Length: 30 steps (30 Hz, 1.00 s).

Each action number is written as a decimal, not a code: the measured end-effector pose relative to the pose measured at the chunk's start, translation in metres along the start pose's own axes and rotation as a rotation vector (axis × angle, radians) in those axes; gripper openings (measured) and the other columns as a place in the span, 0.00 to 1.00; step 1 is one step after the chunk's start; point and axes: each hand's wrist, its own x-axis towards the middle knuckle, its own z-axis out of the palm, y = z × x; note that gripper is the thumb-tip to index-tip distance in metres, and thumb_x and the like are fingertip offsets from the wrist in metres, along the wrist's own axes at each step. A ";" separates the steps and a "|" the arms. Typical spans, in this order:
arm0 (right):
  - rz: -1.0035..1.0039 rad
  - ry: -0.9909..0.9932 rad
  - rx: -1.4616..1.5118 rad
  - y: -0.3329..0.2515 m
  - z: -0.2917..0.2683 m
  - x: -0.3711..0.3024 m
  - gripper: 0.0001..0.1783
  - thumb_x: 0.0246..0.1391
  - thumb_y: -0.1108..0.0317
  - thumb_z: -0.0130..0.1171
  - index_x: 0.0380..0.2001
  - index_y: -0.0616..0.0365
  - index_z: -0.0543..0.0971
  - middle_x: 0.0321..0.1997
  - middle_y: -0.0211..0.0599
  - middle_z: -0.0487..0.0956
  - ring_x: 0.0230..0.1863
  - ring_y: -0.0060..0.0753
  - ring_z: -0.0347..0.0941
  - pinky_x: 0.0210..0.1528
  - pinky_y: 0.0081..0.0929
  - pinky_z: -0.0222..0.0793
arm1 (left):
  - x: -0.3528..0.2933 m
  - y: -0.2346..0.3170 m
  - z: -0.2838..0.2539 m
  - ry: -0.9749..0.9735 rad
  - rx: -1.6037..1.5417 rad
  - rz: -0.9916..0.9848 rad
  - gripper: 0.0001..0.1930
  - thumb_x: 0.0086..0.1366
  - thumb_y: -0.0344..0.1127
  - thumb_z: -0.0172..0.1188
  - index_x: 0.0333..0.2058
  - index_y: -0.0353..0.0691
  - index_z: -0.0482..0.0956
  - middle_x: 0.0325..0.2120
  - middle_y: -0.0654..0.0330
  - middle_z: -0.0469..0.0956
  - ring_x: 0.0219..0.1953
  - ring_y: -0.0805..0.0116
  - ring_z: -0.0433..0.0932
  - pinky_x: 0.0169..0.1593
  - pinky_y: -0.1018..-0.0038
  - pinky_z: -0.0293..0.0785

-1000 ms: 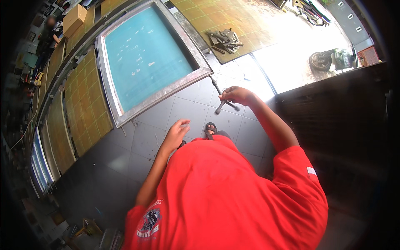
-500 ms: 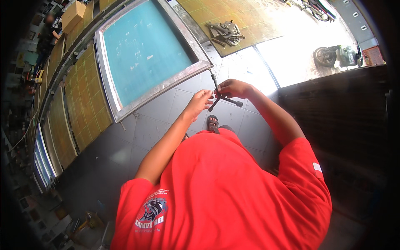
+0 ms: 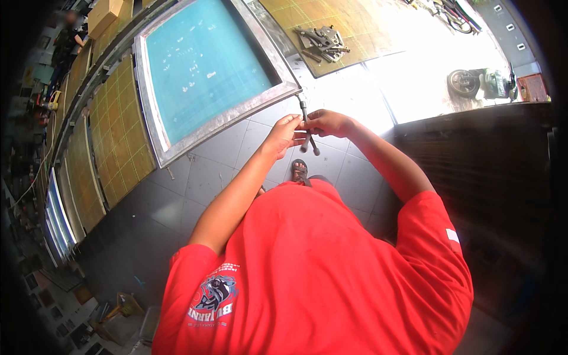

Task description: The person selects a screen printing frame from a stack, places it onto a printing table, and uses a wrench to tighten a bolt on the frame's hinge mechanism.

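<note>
A dark three-way socket wrench [image 3: 305,110] meets a bolt at the near right corner of a screen-printing frame [image 3: 231,116]. The frame has a metal border and turquoise mesh with pale marks. At the wrench's hub, my right hand [image 3: 331,122] is closed on the tool with bent fingers. From the other side my left hand [image 3: 285,136] pinches it, thumb and forefinger at the hub, its other fingers partly stretched behind one arm. Two of the wrench's arms hang below my fingers toward the floor.
Loose metal clamp parts [image 3: 323,42] lie on a yellowish board [image 3: 361,29] beyond the frame. More boards [image 3: 121,112] line the left side, with a cardboard box [image 3: 105,18] and a person farther back. A dark slatted surface [image 3: 473,154] stands right; a motorbike [image 3: 482,83] is outside.
The socket wrench has turned, so its free arms now point downward. My left hand has come up and right, from beside the wrench onto it. My right hand stays at the hub.
</note>
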 end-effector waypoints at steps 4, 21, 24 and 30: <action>-0.009 0.116 -0.207 0.000 0.011 -0.001 0.13 0.50 0.59 0.58 0.26 0.60 0.76 0.22 0.27 0.73 0.23 0.17 0.65 0.24 0.18 0.59 | 0.014 -0.007 0.000 0.102 0.030 0.026 0.12 0.67 0.45 0.46 0.41 0.46 0.71 0.34 0.64 0.72 0.35 0.74 0.72 0.40 0.73 0.69; -0.011 0.225 -0.078 0.049 0.009 -0.027 0.13 0.52 0.60 0.53 0.31 0.61 0.76 0.22 0.30 0.73 0.26 0.23 0.68 0.30 0.23 0.64 | 0.063 -0.012 -0.007 0.082 -0.373 0.083 0.07 0.62 0.35 0.56 0.33 0.39 0.74 0.28 0.63 0.75 0.31 0.73 0.75 0.37 0.78 0.72; -0.028 0.292 0.079 0.045 0.003 -0.025 0.14 0.57 0.62 0.47 0.35 0.62 0.76 0.21 0.25 0.68 0.24 0.19 0.64 0.29 0.19 0.62 | 0.059 -0.014 -0.011 -0.056 -0.453 0.062 0.10 0.64 0.39 0.53 0.39 0.39 0.73 0.33 0.62 0.75 0.36 0.72 0.74 0.42 0.75 0.72; -0.161 0.235 0.772 0.033 -0.002 -0.011 0.12 0.61 0.63 0.42 0.35 0.61 0.72 0.18 0.23 0.62 0.21 0.19 0.58 0.26 0.20 0.58 | 0.046 -0.016 -0.001 0.101 -0.129 0.089 0.16 0.66 0.48 0.47 0.41 0.43 0.72 0.38 0.62 0.74 0.37 0.72 0.72 0.41 0.75 0.68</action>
